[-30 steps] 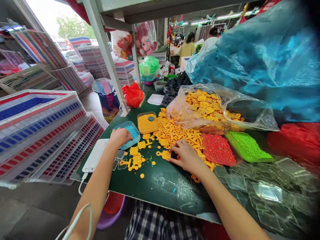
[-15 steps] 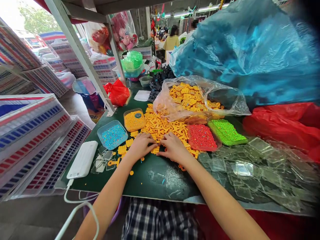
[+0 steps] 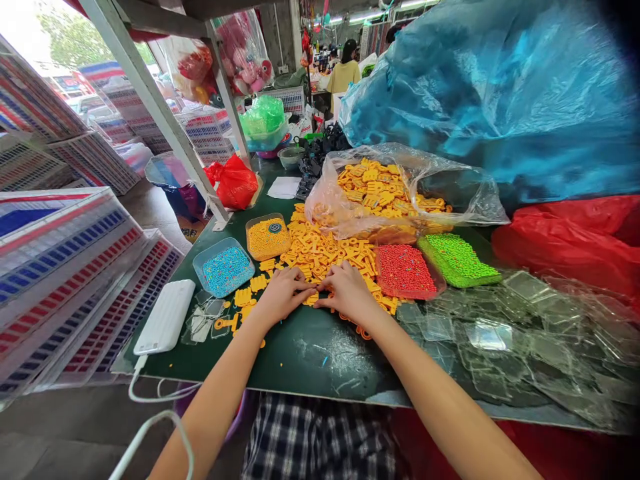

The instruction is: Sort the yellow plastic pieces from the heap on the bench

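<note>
My left hand [image 3: 284,293] and my right hand [image 3: 349,291] rest side by side on the green table [image 3: 310,353], fingertips meeting over a small yellow plastic piece [image 3: 313,299] at the near edge of a heap of yellow plastic parts [image 3: 325,252]. Both hands pinch at that piece. What lies under the fingers is hidden. More loose yellow parts [image 3: 245,297] lie left of my left hand. A tray of blue beads [image 3: 225,268] and a tray of yellow beads [image 3: 268,237] stand beyond my left hand. Red beads [image 3: 405,270] and green beads [image 3: 457,259] sit right of my right hand.
A clear bag of yellow parts [image 3: 390,190] lies behind the heap. Clear plastic lids [image 3: 505,333] cover the table's right side. A white power bank [image 3: 165,316] with a cable lies at the left edge. Stacked crates [image 3: 65,267] stand left; blue and red bags [image 3: 500,100] right. A person [image 3: 344,70] works far back.
My left hand has come away from the blue bead tray and moved right to meet my right hand at the yellow piece. The view has shifted slightly.
</note>
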Action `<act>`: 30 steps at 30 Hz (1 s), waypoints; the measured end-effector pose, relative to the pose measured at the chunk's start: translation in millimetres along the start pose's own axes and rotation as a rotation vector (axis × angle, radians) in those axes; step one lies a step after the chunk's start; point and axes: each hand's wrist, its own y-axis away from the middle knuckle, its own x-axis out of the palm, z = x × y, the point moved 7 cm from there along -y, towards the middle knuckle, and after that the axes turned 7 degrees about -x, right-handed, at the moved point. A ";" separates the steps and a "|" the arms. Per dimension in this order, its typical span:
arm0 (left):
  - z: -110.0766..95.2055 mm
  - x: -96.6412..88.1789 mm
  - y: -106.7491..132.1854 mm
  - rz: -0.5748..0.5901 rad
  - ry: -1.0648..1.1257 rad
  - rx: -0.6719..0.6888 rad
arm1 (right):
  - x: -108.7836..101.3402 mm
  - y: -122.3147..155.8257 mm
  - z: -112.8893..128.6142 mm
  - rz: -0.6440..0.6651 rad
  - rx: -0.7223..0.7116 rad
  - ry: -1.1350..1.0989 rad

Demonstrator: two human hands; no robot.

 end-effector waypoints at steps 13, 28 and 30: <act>34.6 -51.9 -5.5 -0.263 -0.057 -0.302 | 0.1 -1.3 1.9 0.028 -0.003 -0.022; 122.7 -84.9 -71.3 -0.042 -0.313 -0.691 | -2.6 -0.6 3.0 -0.001 -0.008 -0.046; 113.3 -92.1 -63.5 -0.096 -0.306 -0.664 | -2.7 -0.3 3.4 0.003 -0.003 -0.045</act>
